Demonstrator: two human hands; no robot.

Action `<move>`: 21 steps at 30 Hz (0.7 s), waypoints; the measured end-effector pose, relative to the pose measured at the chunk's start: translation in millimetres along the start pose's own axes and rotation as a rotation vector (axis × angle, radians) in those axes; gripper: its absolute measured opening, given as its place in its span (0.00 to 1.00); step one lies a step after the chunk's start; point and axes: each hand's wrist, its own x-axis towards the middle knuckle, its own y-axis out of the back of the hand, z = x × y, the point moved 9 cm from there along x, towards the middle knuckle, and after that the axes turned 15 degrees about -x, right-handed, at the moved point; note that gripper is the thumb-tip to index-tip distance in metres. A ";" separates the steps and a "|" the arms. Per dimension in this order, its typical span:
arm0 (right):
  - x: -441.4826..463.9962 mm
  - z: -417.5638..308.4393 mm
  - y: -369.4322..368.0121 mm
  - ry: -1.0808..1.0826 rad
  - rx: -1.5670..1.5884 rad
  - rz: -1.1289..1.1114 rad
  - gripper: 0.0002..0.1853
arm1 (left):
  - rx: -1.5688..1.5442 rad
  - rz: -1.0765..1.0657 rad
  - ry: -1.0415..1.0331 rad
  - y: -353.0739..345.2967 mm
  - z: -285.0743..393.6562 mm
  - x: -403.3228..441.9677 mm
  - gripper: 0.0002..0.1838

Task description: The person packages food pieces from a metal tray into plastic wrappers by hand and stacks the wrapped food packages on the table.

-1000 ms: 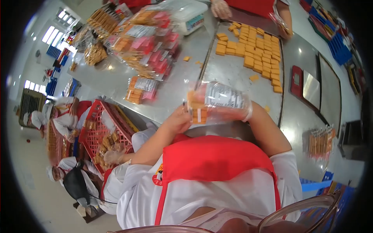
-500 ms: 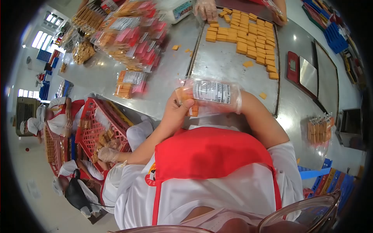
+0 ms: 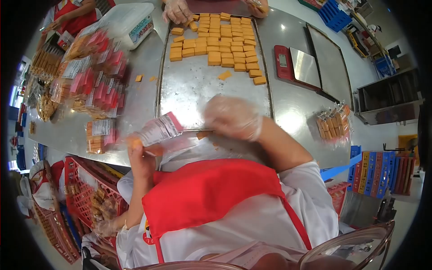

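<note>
My left hand (image 3: 141, 159), bare, grips a clear plastic bag (image 3: 164, 130) with a printed white label and a pink end, near the table's front edge. A few orange pieces appear inside the bag at my fingers, though motion blurs them. To its right, my gloved right hand (image 3: 231, 118) is apart from the bag, over the near part of a metal tray (image 3: 184, 99). Its fingers are smeared by motion. Rectangular golden biscuits (image 3: 220, 45) lie in rows at the tray's far end. A broken biscuit piece (image 3: 224, 75) lies nearer.
Filled biscuit packs (image 3: 94, 76) are piled at left, with one pack (image 3: 100, 135) closer. A lidded plastic tub (image 3: 130, 27) stands behind. At right are a red scale (image 3: 283, 63) and another pack (image 3: 334, 123). A co-worker's gloved hand (image 3: 177, 11) touches the far biscuits.
My right hand has left the bag and moved over the tray. My left hand keeps the bag, now tilted and lower left. The view has shifted right.
</note>
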 end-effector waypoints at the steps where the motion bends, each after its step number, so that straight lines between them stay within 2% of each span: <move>1: -10.5 22.9 12.7 -0.063 -0.210 -0.005 0.06 | -0.008 0.039 -0.039 -0.5 7.6 -1.2 0.20; 2: -26.1 54.3 24.8 -0.220 -0.459 0.017 0.09 | -0.016 0.078 -0.081 1.8 13.2 -2.6 0.20; 3: -42.8 79.9 36.6 -0.331 -0.522 -0.007 0.08 | -0.040 0.155 -0.069 14.1 12.6 -5.5 0.20; 7: -85.1 148.7 37.4 -0.607 -0.833 -0.206 0.08 | -0.390 -0.034 0.112 38.0 0.0 -2.4 0.20; 8: -85.1 146.8 37.2 -0.589 -0.842 -0.168 0.07 | -0.461 -0.073 0.149 38.1 -2.2 -0.8 0.20; 10: -80.1 133.9 34.4 -0.549 -0.858 -0.088 0.06 | -0.492 -0.013 0.131 43.7 1.4 2.5 0.19; 14: -69.7 118.8 19.1 -0.474 -0.579 -0.205 0.04 | -0.518 -0.101 0.174 23.7 5.2 5.3 0.21; 15: -65.2 124.2 23.9 -0.480 -0.608 -0.173 0.05 | -0.564 -0.102 0.191 30.4 1.8 5.2 0.21; 18: -41.1 148.0 49.9 -0.497 -0.706 -0.062 0.07 | -0.487 0.078 0.206 56.9 -9.3 5.7 0.20; 19: -30.9 160.3 39.7 -0.635 -0.855 -0.413 0.08 | -0.385 0.242 0.180 53.8 -9.6 3.5 0.20; 20: -25.7 159.8 40.8 -0.526 -0.863 -0.336 0.07 | -0.289 0.399 0.146 57.7 -7.4 0.4 0.22; 21: -31.8 164.0 32.0 -0.410 -0.874 -0.259 0.07 | -0.302 0.217 0.198 59.4 -9.6 2.2 0.26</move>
